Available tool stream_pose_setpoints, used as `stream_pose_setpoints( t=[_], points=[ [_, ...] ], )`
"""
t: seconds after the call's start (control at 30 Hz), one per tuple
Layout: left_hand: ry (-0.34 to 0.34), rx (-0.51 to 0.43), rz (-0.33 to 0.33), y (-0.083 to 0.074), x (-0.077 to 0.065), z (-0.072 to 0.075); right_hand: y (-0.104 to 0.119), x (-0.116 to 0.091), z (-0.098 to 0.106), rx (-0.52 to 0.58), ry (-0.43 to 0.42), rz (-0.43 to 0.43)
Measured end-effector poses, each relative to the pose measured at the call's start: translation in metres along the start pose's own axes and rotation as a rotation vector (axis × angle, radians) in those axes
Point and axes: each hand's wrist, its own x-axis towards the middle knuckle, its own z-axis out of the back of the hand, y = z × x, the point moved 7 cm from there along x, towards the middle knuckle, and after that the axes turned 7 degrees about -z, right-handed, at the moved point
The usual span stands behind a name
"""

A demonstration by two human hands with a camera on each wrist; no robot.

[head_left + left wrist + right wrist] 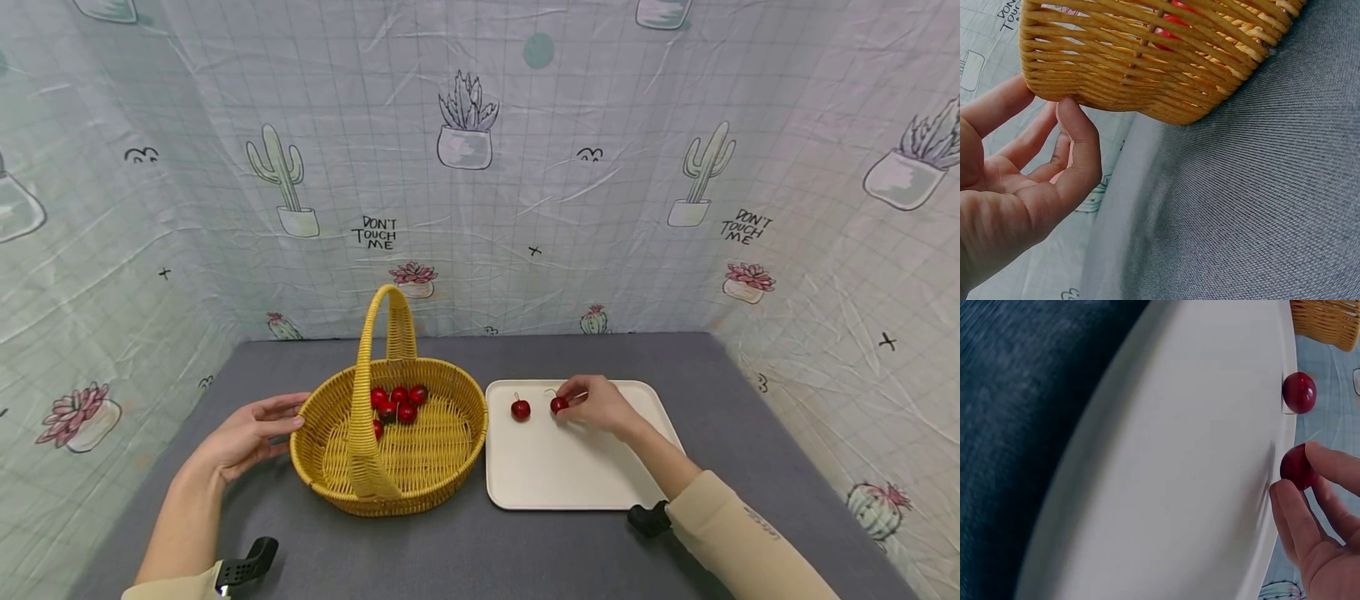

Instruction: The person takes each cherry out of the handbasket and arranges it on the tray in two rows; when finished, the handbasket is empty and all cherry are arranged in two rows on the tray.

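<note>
One round, glossy dark-red cherry (558, 405), pinched in right hand (602, 408), on or just over cream rectangular tray (570, 487). Loose red cherry (521, 409) just left of that hand. Yellow wicker basket (438, 457) farther left, between hands; left hand (246, 432), fingers relaxed, touches rim.

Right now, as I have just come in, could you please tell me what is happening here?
A person is handling cherries. The right hand pinches a round dark-red cherry at the cream rectangular tray; a second dark-red cherry sits apart on the tray, nearer the basket. The left hand touches the side of that yellow oval woven basket, inside which several red cherries lie.
</note>
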Motion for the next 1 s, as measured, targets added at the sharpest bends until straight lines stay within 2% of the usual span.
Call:
stream_pose_setpoints(
  t=[0.63, 1.0],
  points=[
    [0.003, -0.012, 0.001, 0.0008, 0.0014, 0.0011, -0.001, 0.0049, -0.0055, -0.066, -0.011, 0.005],
    [0.001, -0.007, 0.004, 0.0017, 0.0017, 0.0002, -0.0005, 0.0048, -0.0068, -0.056, 0.0, 0.023]
  ],
)
